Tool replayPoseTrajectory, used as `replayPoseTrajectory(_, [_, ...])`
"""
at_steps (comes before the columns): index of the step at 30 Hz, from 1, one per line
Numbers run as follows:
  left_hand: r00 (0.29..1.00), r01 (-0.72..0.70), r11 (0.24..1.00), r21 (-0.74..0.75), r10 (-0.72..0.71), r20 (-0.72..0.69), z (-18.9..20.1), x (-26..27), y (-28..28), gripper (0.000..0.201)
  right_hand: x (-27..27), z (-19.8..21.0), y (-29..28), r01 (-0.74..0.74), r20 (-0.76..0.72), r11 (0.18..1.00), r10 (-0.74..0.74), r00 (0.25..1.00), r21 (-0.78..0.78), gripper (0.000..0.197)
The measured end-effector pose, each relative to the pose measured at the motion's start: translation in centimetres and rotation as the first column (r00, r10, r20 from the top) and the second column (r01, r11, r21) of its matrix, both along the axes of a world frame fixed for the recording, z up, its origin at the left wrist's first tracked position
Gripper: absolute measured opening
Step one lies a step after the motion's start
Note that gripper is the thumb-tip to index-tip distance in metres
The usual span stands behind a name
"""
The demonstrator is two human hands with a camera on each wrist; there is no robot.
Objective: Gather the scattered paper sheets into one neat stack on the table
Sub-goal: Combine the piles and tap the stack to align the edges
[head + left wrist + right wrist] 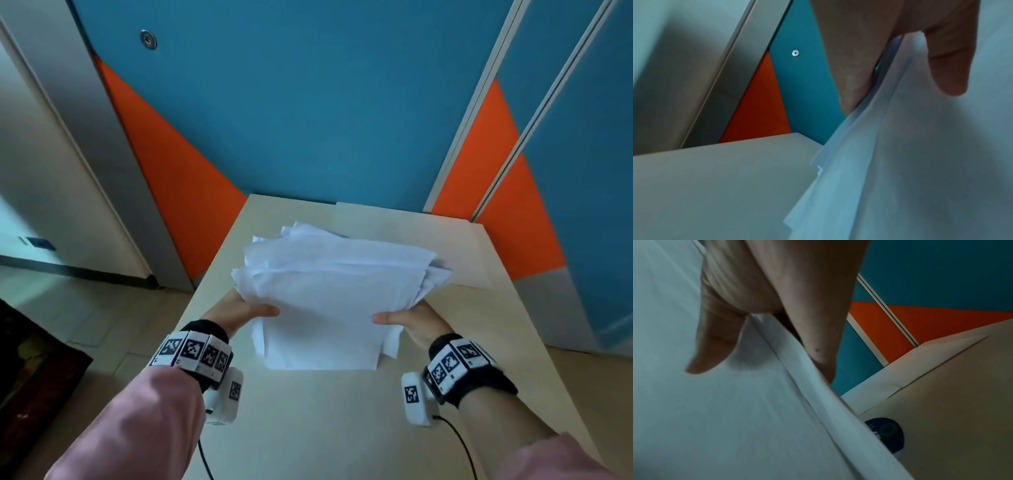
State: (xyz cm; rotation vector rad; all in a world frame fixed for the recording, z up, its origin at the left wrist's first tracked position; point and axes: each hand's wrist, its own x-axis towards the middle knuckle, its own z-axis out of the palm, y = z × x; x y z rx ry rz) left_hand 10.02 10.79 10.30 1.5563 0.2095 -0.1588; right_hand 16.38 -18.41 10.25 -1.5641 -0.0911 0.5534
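A thick, uneven stack of white paper sheets (329, 294) is held over the pale table (308, 428), its far edges fanned and ragged. My left hand (239, 313) grips the stack's left side, thumb on top and fingers underneath. My right hand (407, 320) grips the right side the same way. In the left wrist view the thumb (947, 65) lies on the top sheet of the paper stack (910, 162). The right wrist view shows the thumb (715, 340) pressed on the paper stack (715, 418), with fingers (818, 321) below it.
One sheet (459, 250) lies flat at the table's far right, also seen as a flat sheet (900, 378) in the right wrist view. A dark round sticker (888, 434) sits on the table. A blue and orange wall (308, 102) stands behind. Floor drops off to the left.
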Motion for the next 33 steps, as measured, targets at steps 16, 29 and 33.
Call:
replayPoseTrajectory(16, [0.946,-0.261,0.965,-0.024,0.261,0.194,2.4,-0.2,-1.7,0.055,-1.1,1.8,2.5,0.176,0.211,0.981,-0.189,0.959,0.079,0.056])
replayPoseTrajectory(29, [0.951,-0.193,0.974,-0.119,0.215,0.224,1.0,-0.4,-0.9,0.064,-0.8,0.7,1.9,0.142,0.158,0.988,-0.151,0.976,0.062,0.053])
replayPoseTrajectory(33, [0.954,-0.189,0.977,-0.098,0.206,0.219,0.6,-0.6,-0.9,0.062,-0.9,-0.3,1.6,0.051,0.112,0.996,-0.059,0.992,0.072,0.088])
